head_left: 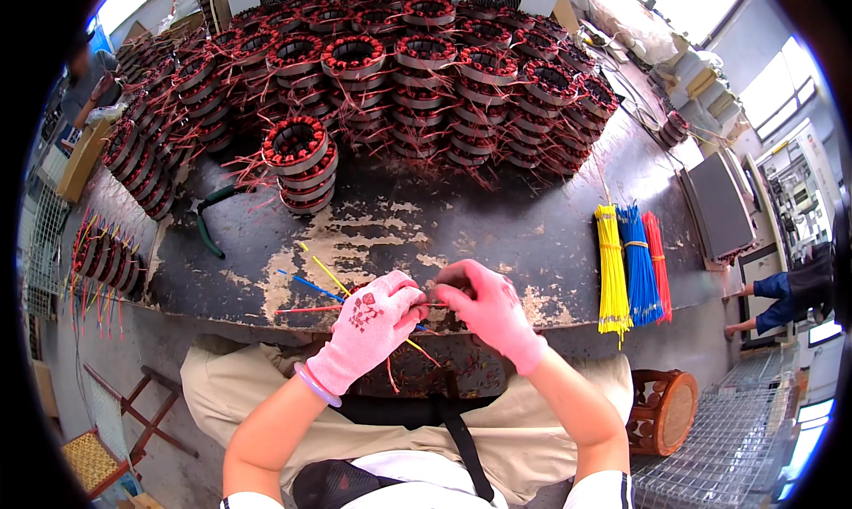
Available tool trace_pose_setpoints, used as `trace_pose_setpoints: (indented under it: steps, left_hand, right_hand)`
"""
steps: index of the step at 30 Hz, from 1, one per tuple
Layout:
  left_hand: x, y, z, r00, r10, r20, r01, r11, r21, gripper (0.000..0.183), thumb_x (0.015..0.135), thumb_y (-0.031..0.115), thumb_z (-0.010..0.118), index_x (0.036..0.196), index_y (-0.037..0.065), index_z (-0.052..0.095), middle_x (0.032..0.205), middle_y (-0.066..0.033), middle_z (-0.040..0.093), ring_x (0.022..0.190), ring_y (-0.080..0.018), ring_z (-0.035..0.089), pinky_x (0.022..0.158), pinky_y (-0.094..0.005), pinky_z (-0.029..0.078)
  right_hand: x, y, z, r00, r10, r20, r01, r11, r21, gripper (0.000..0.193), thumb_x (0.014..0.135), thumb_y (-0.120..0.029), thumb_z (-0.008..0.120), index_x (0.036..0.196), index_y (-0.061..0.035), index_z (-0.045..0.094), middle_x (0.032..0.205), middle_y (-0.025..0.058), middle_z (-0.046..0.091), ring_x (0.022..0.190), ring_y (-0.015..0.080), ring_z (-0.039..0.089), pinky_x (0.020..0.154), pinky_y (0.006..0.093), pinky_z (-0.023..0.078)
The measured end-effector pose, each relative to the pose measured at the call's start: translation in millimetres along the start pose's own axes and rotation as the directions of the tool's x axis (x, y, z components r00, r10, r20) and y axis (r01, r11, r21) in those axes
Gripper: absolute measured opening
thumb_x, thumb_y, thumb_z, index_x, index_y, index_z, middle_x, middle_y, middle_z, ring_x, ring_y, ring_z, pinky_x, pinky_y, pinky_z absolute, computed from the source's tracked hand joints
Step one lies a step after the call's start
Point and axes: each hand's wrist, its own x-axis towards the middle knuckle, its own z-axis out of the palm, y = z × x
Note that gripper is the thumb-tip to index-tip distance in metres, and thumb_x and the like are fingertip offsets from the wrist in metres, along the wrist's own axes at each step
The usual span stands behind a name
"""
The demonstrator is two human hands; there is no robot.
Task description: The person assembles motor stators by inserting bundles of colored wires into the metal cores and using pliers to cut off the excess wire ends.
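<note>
Both of my hands wear pink gloves and meet at the table's front edge. My left hand [377, 327] is closed over a wound part that it mostly hides. A yellow wire [326, 271], a blue wire [306, 284] and a red wire [306, 310] stick out from beneath it, and more wire ends hang below. Close by on the right, my right hand [488, 312] pinches with its fingertips turned toward the left hand. A thin wire seems to run between the two sets of fingertips. What exactly the right fingers grip is too small to tell.
Stacks of wound stator rings [426, 52] fill the table's back, with a shorter stack [300, 165] in front. Green-handled pliers [206, 225] lie left. Bundled yellow [611, 269], blue [641, 265] and red wires [655, 265] lie right. A person [84, 78] is at far left; another person's legs [768, 300] show right.
</note>
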Motion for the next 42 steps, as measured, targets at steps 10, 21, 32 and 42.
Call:
trace_pose_setpoints:
  steps: [10,21,32,42]
  left_hand:
    - [6,-2,2,0.999,0.028,0.019,-0.027,0.999,-0.033,0.014,0.083,0.007,0.072,0.096,0.004,0.068,0.099,-0.0103,0.065,0.088,-0.032,0.066,0.076,-0.0408,0.054]
    - [4,-1,-1,0.999,-0.007,0.041,0.009,0.998,-0.062,0.013,0.083,0.006,0.07,0.096,0.005,0.068,0.1,-0.0103,0.065,0.089,-0.032,0.066,0.077,-0.0403,0.054]
    - [4,1,-3,0.996,-0.004,0.094,0.012,0.997,-0.079,0.01,0.083,0.009,0.071,0.092,0.005,0.069,0.098,-0.0088,0.065,0.089,-0.0303,0.066,0.077,-0.039,0.054]
    - [4,-1,-2,0.998,0.016,0.056,-0.013,0.998,-0.061,0.01,0.084,0.007,0.068,0.094,0.006,0.069,0.099,-0.0084,0.065,0.09,-0.0298,0.066,0.077,-0.0388,0.054]
  right_hand:
    - [-5,26,12,0.896,-0.439,0.069,0.406,0.746,-0.529,0.023,0.09,-0.019,0.069,0.109,-0.0079,0.071,0.099,0.0058,0.073,0.081,0.0197,0.067,0.074,0.0336,0.053]
    - [-15,15,-2,0.845,-0.524,0.102,0.485,0.673,-0.558,0.027,0.085,-0.017,0.073,0.11,-0.01,0.066,0.105,0.0073,0.066,0.095,0.0292,0.066,0.078,0.0379,0.053]
    - [-20,1,5,0.976,-0.197,-0.096,0.149,0.918,-0.366,0.024,0.087,-0.019,0.072,0.107,-0.0067,0.068,0.094,0.0069,0.07,0.083,0.0201,0.068,0.075,0.0336,0.053]
    - [-11,28,4,0.886,0.269,0.376,-0.425,0.797,0.429,0.015,0.091,-0.018,0.068,0.104,-0.0102,0.071,0.092,0.0093,0.07,0.081,0.026,0.067,0.071,0.0366,0.053]
